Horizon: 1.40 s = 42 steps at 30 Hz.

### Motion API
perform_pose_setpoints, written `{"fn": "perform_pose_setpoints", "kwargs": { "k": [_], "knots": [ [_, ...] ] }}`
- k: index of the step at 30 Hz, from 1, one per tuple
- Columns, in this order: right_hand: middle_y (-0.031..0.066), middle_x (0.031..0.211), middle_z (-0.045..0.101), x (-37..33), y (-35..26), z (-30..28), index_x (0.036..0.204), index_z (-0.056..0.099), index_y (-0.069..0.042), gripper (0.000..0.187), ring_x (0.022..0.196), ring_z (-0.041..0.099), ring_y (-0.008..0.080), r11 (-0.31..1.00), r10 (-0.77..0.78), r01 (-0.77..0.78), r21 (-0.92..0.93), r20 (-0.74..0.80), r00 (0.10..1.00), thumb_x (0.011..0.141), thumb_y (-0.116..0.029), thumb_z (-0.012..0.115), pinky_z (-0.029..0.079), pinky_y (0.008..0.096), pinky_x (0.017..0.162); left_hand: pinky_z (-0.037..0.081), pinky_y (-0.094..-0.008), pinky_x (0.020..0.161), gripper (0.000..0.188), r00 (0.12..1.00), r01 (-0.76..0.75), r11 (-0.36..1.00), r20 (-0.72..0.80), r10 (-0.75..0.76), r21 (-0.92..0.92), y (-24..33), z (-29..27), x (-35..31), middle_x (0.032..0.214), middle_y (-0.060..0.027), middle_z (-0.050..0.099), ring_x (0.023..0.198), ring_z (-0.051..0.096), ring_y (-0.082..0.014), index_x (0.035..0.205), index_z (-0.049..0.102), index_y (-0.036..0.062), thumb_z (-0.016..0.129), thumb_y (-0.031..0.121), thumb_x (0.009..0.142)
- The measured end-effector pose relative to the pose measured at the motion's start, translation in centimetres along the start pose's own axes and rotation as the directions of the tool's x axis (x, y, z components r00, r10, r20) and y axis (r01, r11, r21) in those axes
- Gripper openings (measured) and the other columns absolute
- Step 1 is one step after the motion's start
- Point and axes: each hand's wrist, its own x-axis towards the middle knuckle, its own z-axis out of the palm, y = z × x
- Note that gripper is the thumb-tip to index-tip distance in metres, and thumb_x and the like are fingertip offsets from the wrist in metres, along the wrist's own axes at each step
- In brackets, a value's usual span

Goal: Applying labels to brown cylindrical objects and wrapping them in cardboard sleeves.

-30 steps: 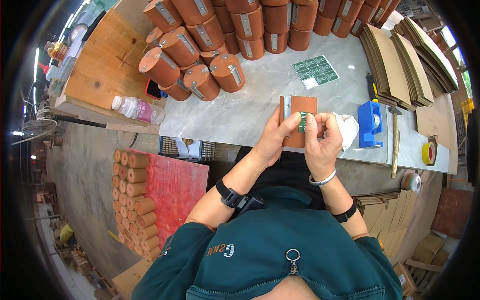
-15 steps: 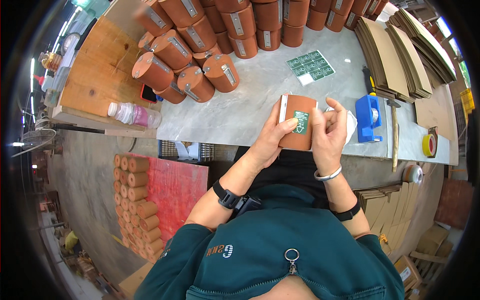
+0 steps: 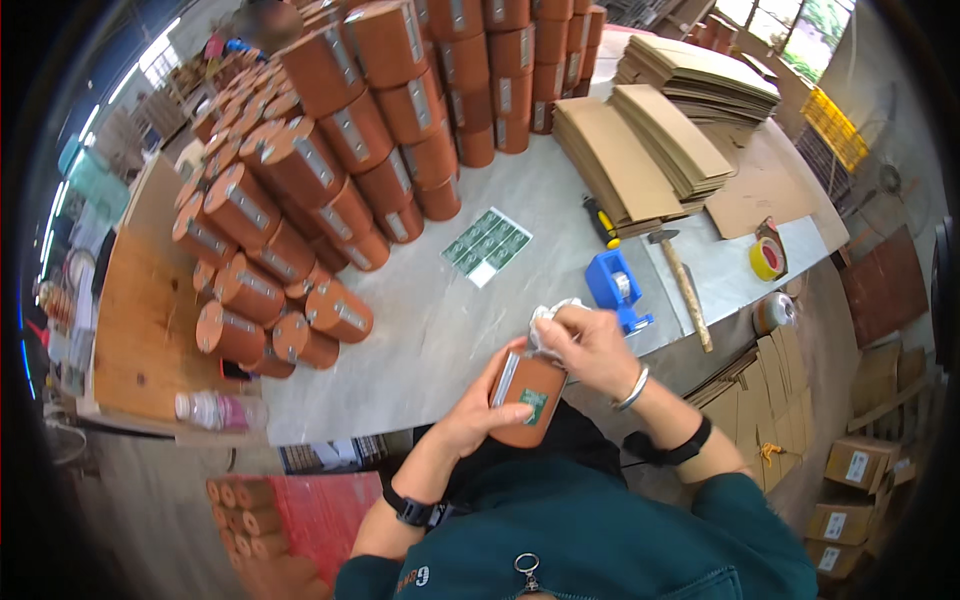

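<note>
My left hand is wrapped round a terracotta-coloured cylinder, held tilted at the table's near edge. Its thumb rests on a small green label stuck to the side. A pale metal strip runs along the cylinder to the left of that label. In the closed fingers of my right hand is a crumpled white cloth, right at the far end of the cylinder; whether it touches there I cannot tell. A sheet of green labels lies farther off on the table.
Stacked terracotta cylinders fill the table's left and back. To the right are a blue tape dispenser, a yellow-handled tool, a hammer, a yellow tape roll and cardboard stacks. A plastic bottle lies at left.
My right hand, fingers loosely raised beside the cylinder before, now grips the white cloth at its far end. The cylinder is more tilted in my left hand. The whole view has turned.
</note>
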Motion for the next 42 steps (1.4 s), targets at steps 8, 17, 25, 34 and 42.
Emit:
{"fn": "perform_pose_setpoints", "kwargs": {
  "k": [8, 17, 25, 34, 42],
  "knots": [
    [0.0220, 0.125, 0.060, 12.7, 5.6, -12.5, 0.131, 0.052, 0.001, 0.089, 0.113, 0.061, 0.0383, 0.431, 0.023, -0.388, -0.815, -0.420, 0.907, 0.074, -0.064, 0.073, 0.049, 0.0471, 0.094, 0.054, -0.0486, 0.096, 0.089, 0.996, -0.043, 0.965, -0.087, 0.021, -0.258, 0.7, -2.4, -1.8, 0.131, -0.0175, 0.055, 0.113, 0.063, -0.0373, 0.155, 0.021, 0.0100, 0.068, 0.022, 0.081],
    [0.0224, 0.124, 0.061, 11.8, 7.0, -14.2, 0.129, 0.057, -0.003, 0.084, 0.113, 0.063, 0.0368, 0.557, 0.156, -0.458, -0.693, -0.454, 0.877, 0.072, -0.063, 0.073, 0.051, 0.0468, 0.093, 0.056, -0.0501, 0.092, 0.081, 0.961, -0.150, 0.954, -0.266, 0.079, -0.258, 0.0, -4.4, -5.2, 0.127, -0.0240, 0.057, 0.109, 0.064, -0.0393, 0.148, 0.035, 0.0054, 0.071, 0.033, 0.081],
    [0.0176, 0.121, 0.057, -1.3, -1.8, -0.8, 0.119, 0.061, -0.005, 0.069, 0.104, 0.058, 0.0375, 0.840, -0.343, 0.288, -0.459, -0.040, 0.938, 0.066, -0.045, 0.082, 0.046, 0.0464, 0.088, 0.057, -0.0491, 0.091, 0.085, 0.940, -0.319, 0.907, -0.213, 0.266, -0.274, 1.4, -3.3, -5.9, 0.141, -0.0248, 0.048, 0.110, 0.064, -0.0394, 0.146, 0.038, -0.0014, 0.071, 0.040, 0.079],
    [0.0148, 0.134, 0.054, -6.9, -0.6, 4.1, 0.127, 0.060, -0.007, 0.069, 0.112, 0.055, 0.0351, 0.880, -0.182, 0.305, -0.364, 0.335, 0.925, 0.072, -0.042, 0.083, 0.044, 0.0443, 0.094, 0.055, -0.0457, 0.094, 0.068, 0.931, -0.148, 0.972, -0.357, 0.076, -0.182, -1.2, -5.9, -6.8, 0.121, -0.0197, 0.063, 0.106, 0.067, -0.0352, 0.137, 0.045, -0.0052, 0.068, 0.033, 0.086],
    [0.0208, 0.098, 0.069, 7.7, 4.4, -9.7, 0.112, 0.067, -0.004, 0.035, 0.091, 0.066, 0.0381, 0.890, -0.103, 0.101, -0.444, 0.019, 0.994, 0.092, -0.033, 0.064, 0.052, 0.0440, 0.081, 0.057, -0.0453, 0.092, 0.070, 0.937, -0.131, 0.979, -0.343, 0.071, -0.156, -1.2, -7.0, -7.1, 0.119, -0.0210, 0.062, 0.103, 0.068, -0.0351, 0.135, 0.046, -0.0060, 0.071, 0.034, 0.083]
  ]
}}
